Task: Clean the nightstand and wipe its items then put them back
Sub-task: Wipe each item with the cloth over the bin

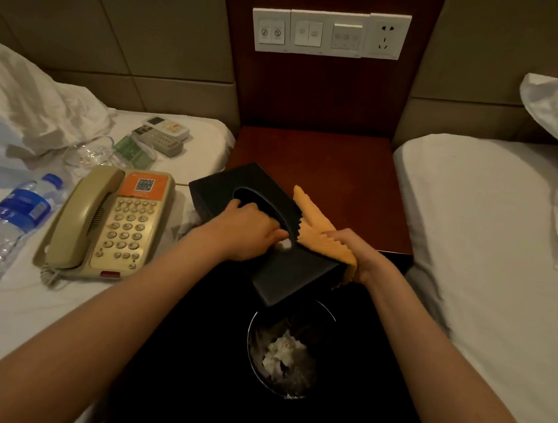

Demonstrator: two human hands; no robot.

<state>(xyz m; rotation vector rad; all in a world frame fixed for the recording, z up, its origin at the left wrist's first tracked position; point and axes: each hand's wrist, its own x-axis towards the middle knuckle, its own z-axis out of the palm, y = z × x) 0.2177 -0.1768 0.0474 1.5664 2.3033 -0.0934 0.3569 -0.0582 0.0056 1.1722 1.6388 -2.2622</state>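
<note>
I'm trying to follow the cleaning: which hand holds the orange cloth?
The right hand, gripping the cloth against the box; the left hand only has its fingers hooked into the box's opening.

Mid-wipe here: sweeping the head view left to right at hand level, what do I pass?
First the water bottle → telephone → left hand gripping the black tissue box → orange cloth → right bed.

The bed [1, 320] carries telephone [107, 224], bottle [4, 227] (lying), remotes [163, 133].
</note>
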